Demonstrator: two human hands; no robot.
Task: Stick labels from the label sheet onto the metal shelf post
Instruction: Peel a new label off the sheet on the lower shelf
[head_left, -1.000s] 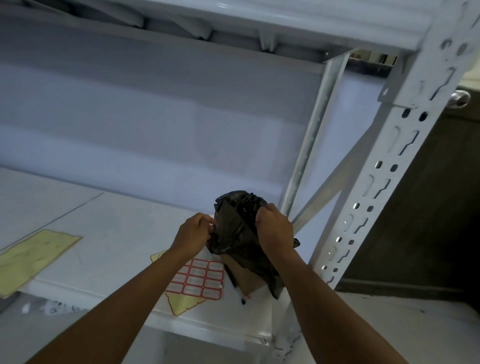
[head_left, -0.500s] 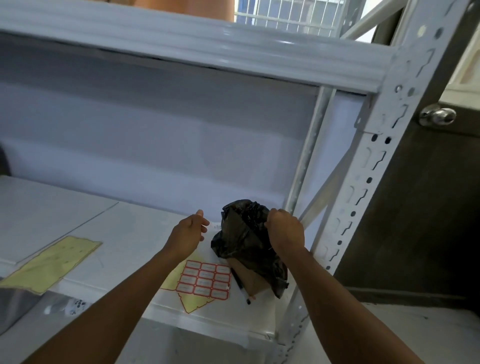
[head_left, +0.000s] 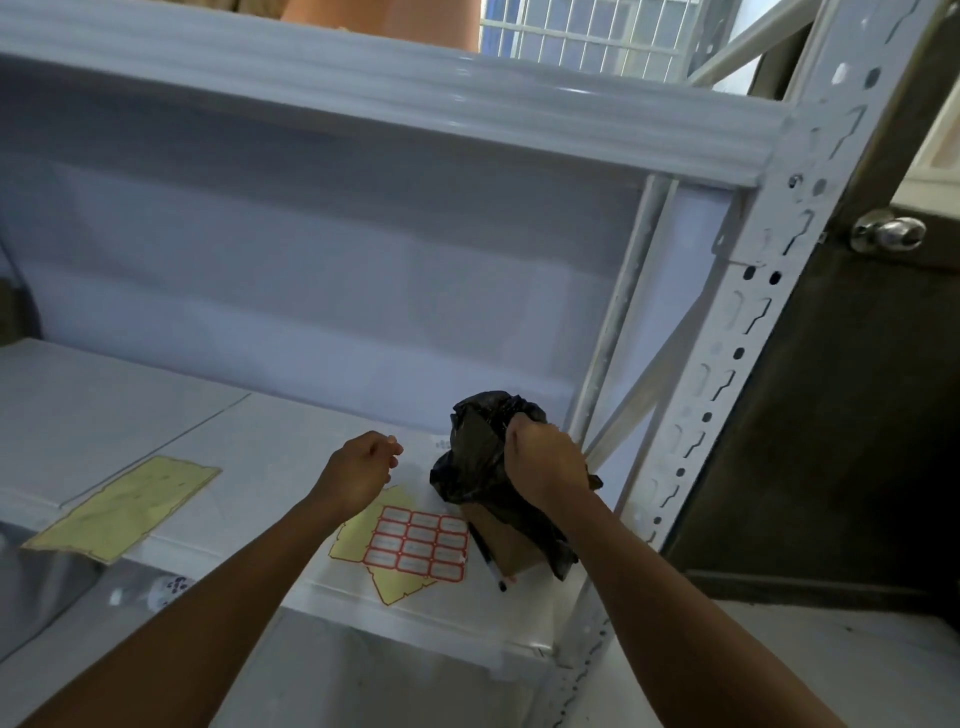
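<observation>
A label sheet (head_left: 415, 543) with red-bordered labels lies on a yellow backing near the shelf's front edge. My right hand (head_left: 545, 462) grips a crumpled black plastic bag (head_left: 472, 457) that stands on the shelf just right of the sheet. My left hand (head_left: 358, 470) hovers left of the bag with fingers loosely curled, holding nothing I can see. The white perforated metal shelf post (head_left: 737, 332) rises at the right, apart from both hands.
A brown cardboard piece (head_left: 506, 543) and a black pen (head_left: 488, 564) lie under the bag. Another yellow backing sheet (head_left: 124, 506) lies at the left of the white shelf board (head_left: 260, 447). A dark door with a round knob (head_left: 888, 234) stands right of the post.
My left hand has let go of the black bag and drawn away to the left. My right hand keeps its grip on the bag. The view has tilted upward.
</observation>
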